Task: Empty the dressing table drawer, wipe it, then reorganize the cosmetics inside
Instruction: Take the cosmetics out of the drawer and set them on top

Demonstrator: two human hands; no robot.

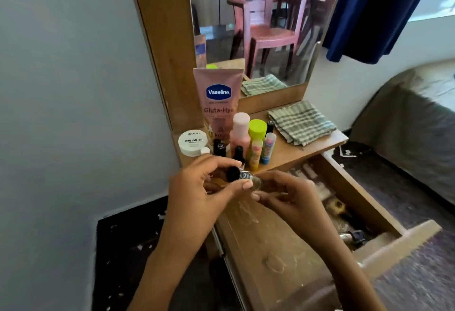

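Both hands, left (197, 187) and right (285, 195), grasp a small black-capped glass bottle (242, 177) just over the drawer (357, 195).

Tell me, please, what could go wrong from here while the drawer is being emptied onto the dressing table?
1. The small bottle is held in both hands, left hand and right hand, above the open drawer; a loose grip could drop it.
2. The shelf corner is crowded: setting it beside the upright lip balm sticks and Vaseline tube might topple them.
3. Items remain in the drawer, so wiping with the checked cloth now would be premature.
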